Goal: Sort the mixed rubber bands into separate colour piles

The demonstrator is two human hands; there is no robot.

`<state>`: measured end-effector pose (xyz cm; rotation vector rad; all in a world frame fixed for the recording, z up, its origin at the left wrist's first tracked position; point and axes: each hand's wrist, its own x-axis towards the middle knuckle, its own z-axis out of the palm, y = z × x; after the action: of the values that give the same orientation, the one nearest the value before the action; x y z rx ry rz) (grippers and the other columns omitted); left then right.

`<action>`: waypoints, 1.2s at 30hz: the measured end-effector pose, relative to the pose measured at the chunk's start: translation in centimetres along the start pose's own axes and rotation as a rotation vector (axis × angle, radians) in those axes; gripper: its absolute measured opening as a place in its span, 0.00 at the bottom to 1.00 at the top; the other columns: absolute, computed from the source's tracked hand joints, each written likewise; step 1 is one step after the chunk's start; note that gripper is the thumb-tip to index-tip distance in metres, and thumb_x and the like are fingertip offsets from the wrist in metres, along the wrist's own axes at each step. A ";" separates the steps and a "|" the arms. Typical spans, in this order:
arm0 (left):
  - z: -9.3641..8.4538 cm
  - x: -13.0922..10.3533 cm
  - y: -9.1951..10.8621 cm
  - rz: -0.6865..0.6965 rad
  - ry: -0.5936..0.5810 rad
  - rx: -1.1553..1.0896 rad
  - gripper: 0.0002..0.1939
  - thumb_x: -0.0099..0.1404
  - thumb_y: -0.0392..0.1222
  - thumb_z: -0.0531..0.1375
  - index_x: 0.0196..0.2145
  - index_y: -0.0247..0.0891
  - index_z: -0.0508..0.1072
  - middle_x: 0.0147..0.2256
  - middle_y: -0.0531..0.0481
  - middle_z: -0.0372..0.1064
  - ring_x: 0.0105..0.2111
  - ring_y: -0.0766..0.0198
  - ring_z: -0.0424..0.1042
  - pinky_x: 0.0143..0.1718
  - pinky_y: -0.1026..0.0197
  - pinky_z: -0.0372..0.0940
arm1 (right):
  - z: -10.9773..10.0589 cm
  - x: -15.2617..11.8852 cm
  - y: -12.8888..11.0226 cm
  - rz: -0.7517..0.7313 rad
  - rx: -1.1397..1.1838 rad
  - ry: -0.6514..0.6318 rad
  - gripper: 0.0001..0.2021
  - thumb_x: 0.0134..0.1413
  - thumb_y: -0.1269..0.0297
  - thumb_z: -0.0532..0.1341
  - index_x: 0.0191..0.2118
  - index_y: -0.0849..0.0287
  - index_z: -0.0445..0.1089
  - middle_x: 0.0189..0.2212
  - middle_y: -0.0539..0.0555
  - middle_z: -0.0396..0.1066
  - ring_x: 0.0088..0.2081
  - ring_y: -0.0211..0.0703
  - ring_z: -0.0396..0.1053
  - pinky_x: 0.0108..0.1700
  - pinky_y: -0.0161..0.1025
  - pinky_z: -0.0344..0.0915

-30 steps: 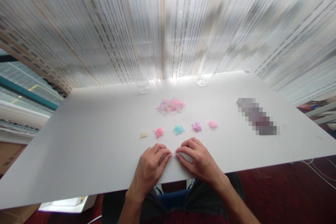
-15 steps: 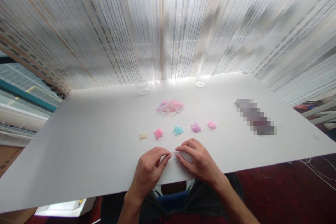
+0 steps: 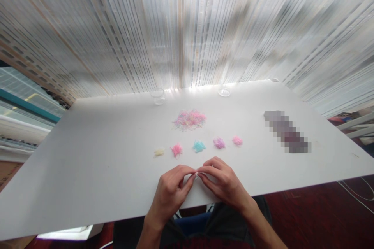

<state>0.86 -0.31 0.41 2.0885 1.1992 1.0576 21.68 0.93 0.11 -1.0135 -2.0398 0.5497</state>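
Observation:
My left hand and my right hand meet fingertip to fingertip above the front of the white table. Both are closed in a pinch on thin, pale rubber bands, mostly hidden by the fingers; how many I cannot tell. Just beyond the hands lies a row of little rubber band heaps: a pale yellow heap, a coral pink heap, a turquoise heap, a purple heap and a light pink heap. Behind them spreads a larger mixed-colour pile.
A clear plastic tub and a clear round lid stand at the table's back edge, by the striped translucent curtain. A blurred-out long object lies on the right. White cables trail over the red floor.
My right hand's fingertips have closed in on my left, and the gap between the hands is gone. The rubber bands seen between them are now mostly covered. The heaps look unchanged.

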 end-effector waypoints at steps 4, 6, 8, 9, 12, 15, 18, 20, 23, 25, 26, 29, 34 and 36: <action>0.0 0.0 0.1 -0.026 -0.003 0.016 0.06 0.74 0.37 0.59 0.45 0.40 0.77 0.37 0.47 0.78 0.25 0.67 0.68 0.29 0.65 0.67 | -0.1 0.1 -0.1 0.008 0.017 0.021 0.08 0.68 0.69 0.61 0.46 0.54 0.77 0.36 0.55 0.75 0.38 0.45 0.74 0.39 0.42 0.75; 0.0 0.0 0.0 -0.040 -0.003 0.016 0.06 0.74 0.38 0.59 0.44 0.40 0.77 0.37 0.47 0.78 0.26 0.67 0.68 0.28 0.65 0.67 | -0.1 0.1 -0.2 0.011 0.022 0.029 0.08 0.68 0.69 0.61 0.46 0.53 0.78 0.36 0.55 0.75 0.37 0.45 0.74 0.39 0.41 0.76; 0.0 0.0 0.0 -0.049 -0.001 0.015 0.06 0.74 0.39 0.60 0.44 0.40 0.77 0.37 0.47 0.78 0.25 0.67 0.68 0.27 0.65 0.66 | -0.2 0.2 -0.2 0.012 0.026 0.034 0.08 0.68 0.69 0.61 0.46 0.53 0.78 0.36 0.55 0.75 0.37 0.45 0.75 0.39 0.41 0.76; 0.1 0.0 0.0 -0.051 0.002 0.014 0.06 0.74 0.39 0.60 0.44 0.40 0.77 0.36 0.47 0.78 0.24 0.67 0.67 0.27 0.65 0.66 | -0.2 0.2 -0.1 0.012 0.028 0.035 0.08 0.68 0.69 0.61 0.46 0.53 0.78 0.36 0.55 0.75 0.37 0.45 0.75 0.39 0.41 0.76; 0.1 0.1 0.0 -0.060 0.008 0.013 0.06 0.74 0.39 0.60 0.43 0.40 0.77 0.36 0.48 0.78 0.24 0.67 0.67 0.27 0.65 0.66 | -0.2 0.2 -0.1 0.017 0.037 0.036 0.08 0.68 0.69 0.62 0.46 0.52 0.78 0.36 0.55 0.75 0.37 0.45 0.75 0.38 0.40 0.76; 0.1 0.1 0.0 -0.062 0.005 0.005 0.05 0.74 0.39 0.60 0.42 0.40 0.77 0.36 0.49 0.78 0.25 0.67 0.67 0.27 0.65 0.66 | -0.2 0.2 0.0 0.026 0.043 0.035 0.07 0.68 0.69 0.62 0.46 0.53 0.77 0.36 0.55 0.75 0.37 0.45 0.75 0.39 0.41 0.76; 0.1 0.1 0.0 -0.059 0.004 -0.002 0.05 0.74 0.38 0.60 0.42 0.40 0.77 0.36 0.49 0.78 0.25 0.67 0.67 0.27 0.65 0.65 | -0.2 0.1 0.0 0.032 0.047 0.037 0.06 0.67 0.68 0.63 0.46 0.54 0.77 0.36 0.55 0.75 0.38 0.45 0.75 0.40 0.41 0.75; 0.1 0.0 0.0 -0.052 0.008 -0.003 0.05 0.74 0.38 0.60 0.42 0.40 0.77 0.35 0.49 0.78 0.25 0.67 0.68 0.27 0.65 0.65 | -0.2 0.1 -0.1 0.035 0.046 0.035 0.06 0.67 0.68 0.64 0.46 0.54 0.77 0.36 0.55 0.75 0.38 0.45 0.75 0.40 0.41 0.75; 0.0 0.0 0.0 -0.041 0.016 0.007 0.04 0.74 0.37 0.61 0.41 0.40 0.77 0.35 0.50 0.78 0.25 0.66 0.68 0.28 0.65 0.65 | -0.2 0.1 -0.1 0.034 0.044 0.028 0.06 0.67 0.68 0.63 0.45 0.54 0.77 0.36 0.55 0.75 0.38 0.45 0.75 0.40 0.41 0.75; 0.0 0.0 0.1 -0.038 0.021 0.013 0.04 0.73 0.37 0.61 0.41 0.40 0.77 0.35 0.49 0.79 0.26 0.66 0.69 0.28 0.65 0.66 | -0.2 0.1 -0.1 0.033 0.045 0.028 0.06 0.67 0.68 0.63 0.45 0.54 0.77 0.36 0.55 0.75 0.37 0.45 0.74 0.40 0.41 0.75; 0.0 0.0 0.1 -0.037 0.023 0.013 0.04 0.73 0.37 0.61 0.41 0.40 0.77 0.35 0.49 0.79 0.26 0.66 0.70 0.29 0.65 0.66 | -0.2 0.1 -0.1 0.033 0.047 0.028 0.06 0.67 0.69 0.63 0.45 0.54 0.77 0.36 0.55 0.75 0.37 0.45 0.74 0.40 0.41 0.74; 0.0 0.0 0.1 -0.029 0.026 0.006 0.04 0.73 0.37 0.62 0.41 0.41 0.77 0.35 0.50 0.79 0.27 0.66 0.70 0.30 0.65 0.66 | -0.2 0.0 -0.1 0.041 0.052 0.024 0.06 0.67 0.69 0.63 0.45 0.54 0.77 0.36 0.55 0.75 0.38 0.44 0.74 0.40 0.41 0.74; 0.0 -0.1 0.0 -0.027 0.025 0.000 0.03 0.73 0.36 0.63 0.41 0.41 0.77 0.35 0.52 0.78 0.27 0.67 0.70 0.30 0.65 0.65 | -0.1 -0.1 0.0 0.040 0.053 0.023 0.06 0.67 0.69 0.63 0.45 0.54 0.77 0.36 0.55 0.75 0.38 0.44 0.74 0.40 0.41 0.73; -0.1 -0.1 0.0 -0.030 0.030 0.001 0.03 0.73 0.36 0.63 0.40 0.41 0.77 0.34 0.52 0.78 0.27 0.67 0.69 0.30 0.66 0.64 | -0.1 -0.1 0.0 0.038 0.054 0.027 0.06 0.67 0.69 0.63 0.45 0.54 0.77 0.36 0.54 0.75 0.37 0.44 0.74 0.40 0.40 0.73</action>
<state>0.79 -0.45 0.41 2.0563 1.2418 1.0781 21.81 0.89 0.14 -1.0236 -1.9747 0.6047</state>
